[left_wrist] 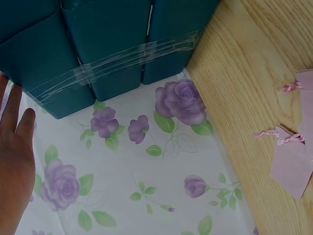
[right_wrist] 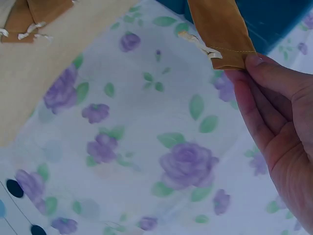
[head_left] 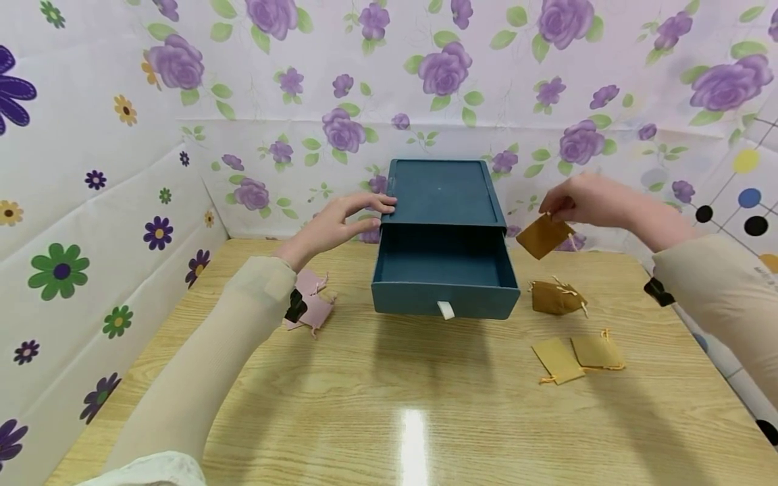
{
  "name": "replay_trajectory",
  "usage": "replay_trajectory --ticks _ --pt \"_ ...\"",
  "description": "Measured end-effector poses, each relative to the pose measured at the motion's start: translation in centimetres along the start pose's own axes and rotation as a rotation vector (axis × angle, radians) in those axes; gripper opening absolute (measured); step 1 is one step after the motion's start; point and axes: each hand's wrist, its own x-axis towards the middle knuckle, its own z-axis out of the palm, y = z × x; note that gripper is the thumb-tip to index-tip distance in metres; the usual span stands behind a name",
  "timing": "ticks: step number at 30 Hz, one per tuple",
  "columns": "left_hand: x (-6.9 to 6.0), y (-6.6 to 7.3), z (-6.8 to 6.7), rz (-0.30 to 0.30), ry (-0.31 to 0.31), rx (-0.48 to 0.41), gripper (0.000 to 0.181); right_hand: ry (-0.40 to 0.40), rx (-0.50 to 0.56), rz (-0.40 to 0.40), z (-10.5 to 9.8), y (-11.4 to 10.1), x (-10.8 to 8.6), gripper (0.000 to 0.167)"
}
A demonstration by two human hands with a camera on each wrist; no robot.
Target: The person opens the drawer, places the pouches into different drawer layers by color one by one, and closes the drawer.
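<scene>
Brown rectangular cloth pouch (head_left: 542, 237), pinched by your right hand (head_left: 588, 199), hangs right of the pulled-out blue plastic drawer (head_left: 407, 299), its depth hard to judge.

Faint lettering (head_left: 764, 275) is borne by the right sleeve (head_left: 711, 283), but it is too small and blurred to be deciphered; no label, brand, number or sign can be read.
</scene>
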Motion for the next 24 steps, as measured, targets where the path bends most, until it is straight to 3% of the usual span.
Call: replay_trajectory --ticks 7,13,24 --pt "0.1 -0.1 0.2 -0.008 0.004 -0.003 0.027 0.020 -0.083 -0.054 -4.0 -1.9 0.6 0.018" --pt "0.1 -0.2 0.2 -0.009 0.007 -0.020 0.028 -0.025 -0.117 -0.067 -6.8 -3.3 1.5 0.017" --pt "0.1 -0.1 0.1 -0.002 0.006 -0.019 0.027 0.017 -0.200 -0.151 -10.0 -7.6 3.9 0.014"
